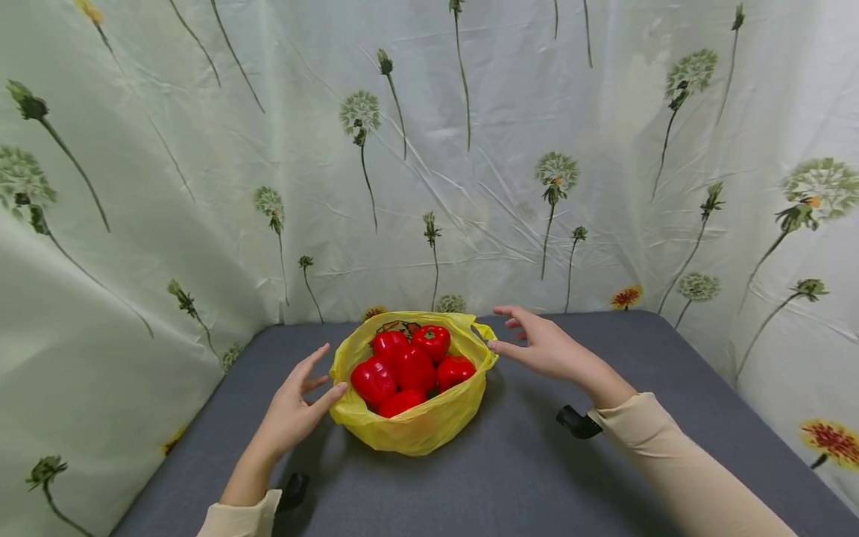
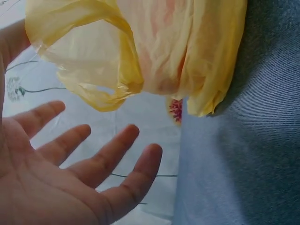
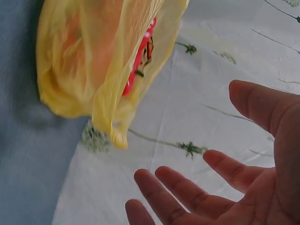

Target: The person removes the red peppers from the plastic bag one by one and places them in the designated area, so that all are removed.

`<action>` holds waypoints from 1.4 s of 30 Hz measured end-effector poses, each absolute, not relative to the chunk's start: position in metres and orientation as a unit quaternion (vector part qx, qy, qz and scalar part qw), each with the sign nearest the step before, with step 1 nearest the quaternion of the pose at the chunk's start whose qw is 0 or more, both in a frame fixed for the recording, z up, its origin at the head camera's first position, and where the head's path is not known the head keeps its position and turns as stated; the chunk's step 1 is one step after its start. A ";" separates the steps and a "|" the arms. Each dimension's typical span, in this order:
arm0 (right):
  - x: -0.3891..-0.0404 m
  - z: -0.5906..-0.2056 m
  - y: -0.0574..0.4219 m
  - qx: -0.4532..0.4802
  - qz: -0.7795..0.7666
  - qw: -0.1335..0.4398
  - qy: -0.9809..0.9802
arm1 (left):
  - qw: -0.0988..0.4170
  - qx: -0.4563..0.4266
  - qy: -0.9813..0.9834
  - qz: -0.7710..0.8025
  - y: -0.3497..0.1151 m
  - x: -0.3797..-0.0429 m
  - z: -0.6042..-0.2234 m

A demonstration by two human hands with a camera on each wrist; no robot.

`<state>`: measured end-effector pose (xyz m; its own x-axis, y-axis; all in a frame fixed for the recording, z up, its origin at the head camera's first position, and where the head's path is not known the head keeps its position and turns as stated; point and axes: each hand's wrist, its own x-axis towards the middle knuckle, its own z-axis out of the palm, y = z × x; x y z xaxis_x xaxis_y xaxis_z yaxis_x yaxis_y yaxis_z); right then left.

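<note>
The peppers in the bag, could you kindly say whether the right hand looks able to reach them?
Probably yes: the bag is open at the top, leaving the upper peppers uncovered, and the right hand is empty beside it.

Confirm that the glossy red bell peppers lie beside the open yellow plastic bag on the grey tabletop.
Not beside it: the head view shows the glossy red bell peppers inside the open yellow plastic bag, which does stand on the grey tabletop.
</note>
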<state>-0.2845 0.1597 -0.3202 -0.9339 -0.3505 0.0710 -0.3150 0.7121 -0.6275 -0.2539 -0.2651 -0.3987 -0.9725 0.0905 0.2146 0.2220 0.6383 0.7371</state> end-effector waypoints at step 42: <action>-0.364 -0.340 0.075 -0.130 -0.472 0.176 0.854 | 0.065 -0.200 -0.864 -0.457 -0.263 -0.255 -0.417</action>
